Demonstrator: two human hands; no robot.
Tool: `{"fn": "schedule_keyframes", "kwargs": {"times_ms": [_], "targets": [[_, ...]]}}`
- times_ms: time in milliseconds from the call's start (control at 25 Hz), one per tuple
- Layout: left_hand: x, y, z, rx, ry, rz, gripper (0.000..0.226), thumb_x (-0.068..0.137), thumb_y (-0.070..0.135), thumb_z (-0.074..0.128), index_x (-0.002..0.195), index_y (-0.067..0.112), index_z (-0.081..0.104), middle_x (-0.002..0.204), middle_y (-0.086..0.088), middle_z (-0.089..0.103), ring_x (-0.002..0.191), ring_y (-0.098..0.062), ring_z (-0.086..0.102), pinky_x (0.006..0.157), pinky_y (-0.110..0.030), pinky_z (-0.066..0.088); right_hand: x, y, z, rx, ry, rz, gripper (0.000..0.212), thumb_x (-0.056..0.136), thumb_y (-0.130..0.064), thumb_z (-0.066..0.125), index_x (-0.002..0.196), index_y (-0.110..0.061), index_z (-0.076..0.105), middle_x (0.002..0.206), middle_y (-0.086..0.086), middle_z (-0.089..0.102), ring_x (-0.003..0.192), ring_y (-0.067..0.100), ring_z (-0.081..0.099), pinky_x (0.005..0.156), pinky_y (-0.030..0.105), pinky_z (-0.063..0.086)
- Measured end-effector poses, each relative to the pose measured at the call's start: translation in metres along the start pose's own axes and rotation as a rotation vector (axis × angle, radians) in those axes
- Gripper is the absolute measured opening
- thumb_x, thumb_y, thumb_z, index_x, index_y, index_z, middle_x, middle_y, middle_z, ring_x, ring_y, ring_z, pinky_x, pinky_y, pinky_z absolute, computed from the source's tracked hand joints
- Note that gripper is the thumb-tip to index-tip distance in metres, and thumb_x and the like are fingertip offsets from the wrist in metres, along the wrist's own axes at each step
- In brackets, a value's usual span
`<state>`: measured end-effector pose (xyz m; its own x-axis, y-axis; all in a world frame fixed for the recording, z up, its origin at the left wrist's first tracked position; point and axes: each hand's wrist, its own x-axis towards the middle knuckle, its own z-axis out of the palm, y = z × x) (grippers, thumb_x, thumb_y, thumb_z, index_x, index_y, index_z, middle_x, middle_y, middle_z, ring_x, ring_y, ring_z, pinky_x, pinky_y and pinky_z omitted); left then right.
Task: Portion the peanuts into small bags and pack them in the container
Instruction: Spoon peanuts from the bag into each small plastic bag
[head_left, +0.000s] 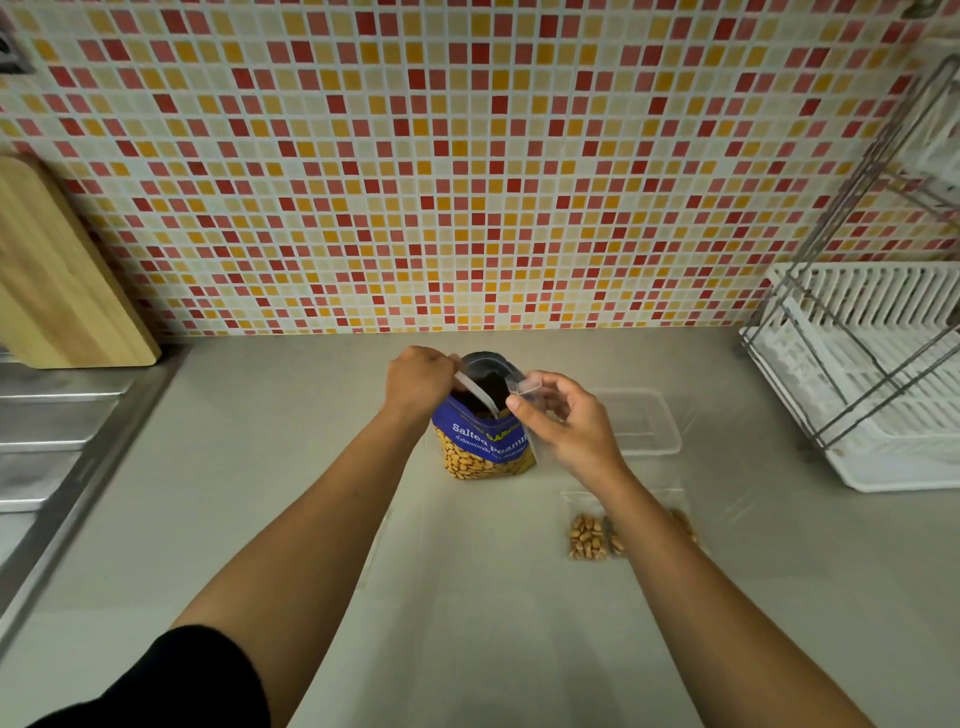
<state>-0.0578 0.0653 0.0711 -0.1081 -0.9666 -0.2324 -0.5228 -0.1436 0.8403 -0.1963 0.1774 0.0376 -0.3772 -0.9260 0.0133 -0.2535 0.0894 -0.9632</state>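
A blue and yellow bag of salted peanuts (483, 447) stands open on the grey counter, near the wall. My left hand (418, 382) grips a pale spoon handle (475, 392) that reaches down into the bag's mouth. My right hand (563, 421) pinches a small clear bag (524, 387) by its open top, just right of the peanut bag's mouth. A clear plastic container (644, 421) sits on the counter behind my right hand. Small clear bags filled with peanuts (587, 535) lie flat beside my right forearm, one partly hidden by it.
A white dish rack with a wire frame (872, 374) fills the right side. A wooden cutting board (57, 280) leans on the tiled wall at left, above a steel sink drainer (47, 431). A flat clear bag (379, 545) lies by my left forearm.
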Motion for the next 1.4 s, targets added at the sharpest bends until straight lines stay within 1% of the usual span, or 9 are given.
{"fn": "schedule_keyframes", "kwargs": {"times_ms": [80,240,360,560,880,1000,1120,1240,1400], "targets": [[-0.003,-0.001,-0.004,-0.119,0.053,-0.042,0.023,0.094,0.026,0.051,0.093,0.006,0.064,0.088,-0.008,0.063,0.075,-0.013,0.053,0.056,-0.023,0.041,-0.003,-0.001,-0.002,0.02,0.07,-0.016,0.047,0.075,-0.038,0.072,0.116,-0.02,0.057,0.109,-0.007,0.063,0.103,0.007,0.057,0.078,0.014,0.048],[-0.003,-0.002,-0.011,-0.302,0.097,-0.158,0.023,0.095,0.023,0.049,0.103,0.006,0.061,0.091,-0.004,0.058,0.087,-0.012,0.051,0.074,-0.03,0.038,-0.005,-0.003,-0.007,0.01,0.169,-0.054,0.051,0.074,-0.034,0.075,0.119,-0.019,0.056,0.115,-0.006,0.059,0.101,0.007,0.056,0.075,0.014,0.049],[0.002,-0.004,-0.018,-0.332,0.127,-0.214,0.024,0.094,0.024,0.051,0.108,0.007,0.06,0.097,-0.004,0.059,0.098,-0.016,0.053,0.078,-0.031,0.037,-0.006,-0.007,-0.009,-0.081,0.16,-0.102,0.052,0.073,-0.031,0.076,0.12,-0.018,0.056,0.112,-0.008,0.057,0.093,0.001,0.056,0.067,0.008,0.048],[0.008,-0.01,-0.034,-0.374,0.167,-0.258,0.017,0.094,0.024,0.052,0.101,0.011,0.06,0.088,-0.002,0.061,0.098,-0.017,0.058,0.08,-0.03,0.038,-0.003,-0.011,-0.009,-0.337,0.087,-0.215,0.06,0.07,-0.035,0.077,0.122,-0.017,0.054,0.107,-0.007,0.057,0.089,0.007,0.057,0.076,0.022,0.052],[0.006,0.012,-0.06,-0.44,0.191,-0.153,0.018,0.094,0.022,0.052,0.112,0.018,0.053,0.106,-0.003,0.062,0.098,-0.018,0.06,0.084,-0.032,0.04,0.01,-0.022,0.003,-0.64,0.035,-0.221,0.058,0.069,-0.043,0.074,0.118,-0.019,0.055,0.113,-0.001,0.061,0.094,0.015,0.059,0.083,0.04,0.053],[0.005,0.024,-0.062,-0.403,0.17,-0.145,0.016,0.093,0.021,0.052,0.109,0.016,0.052,0.105,-0.003,0.061,0.1,-0.018,0.059,0.082,-0.033,0.035,0.018,-0.027,0.007,-0.658,0.039,-0.207,0.058,0.07,-0.045,0.073,0.119,-0.022,0.054,0.116,-0.002,0.061,0.099,0.017,0.059,0.087,0.044,0.05],[0.005,0.036,-0.059,-0.361,0.165,-0.066,0.012,0.093,0.02,0.053,0.103,0.014,0.055,0.106,-0.005,0.063,0.095,-0.018,0.061,0.075,-0.025,0.044,0.021,-0.029,0.01,-0.59,0.05,-0.195,0.057,0.07,-0.045,0.074,0.117,-0.022,0.055,0.114,-0.002,0.061,0.1,0.018,0.058,0.087,0.045,0.049],[0.001,0.052,-0.051,-0.215,0.151,0.078,0.021,0.094,0.023,0.051,0.105,0.009,0.062,0.101,-0.004,0.066,0.083,-0.014,0.059,0.06,-0.018,0.042,0.021,-0.029,0.012,-0.515,0.066,-0.193,0.057,0.07,-0.044,0.074,0.118,-0.019,0.056,0.114,0.0,0.061,0.101,0.018,0.058,0.085,0.044,0.051],[-0.008,0.066,-0.046,0.056,0.182,0.272,0.028,0.094,0.029,0.049,0.094,0.009,0.068,0.088,-0.005,0.069,0.075,-0.019,0.062,0.069,-0.033,0.053,0.023,-0.029,0.011,-0.44,0.089,-0.191,0.057,0.069,-0.042,0.075,0.118,-0.018,0.058,0.113,0.0,0.062,0.1,0.017,0.058,0.084,0.039,0.051]]}}
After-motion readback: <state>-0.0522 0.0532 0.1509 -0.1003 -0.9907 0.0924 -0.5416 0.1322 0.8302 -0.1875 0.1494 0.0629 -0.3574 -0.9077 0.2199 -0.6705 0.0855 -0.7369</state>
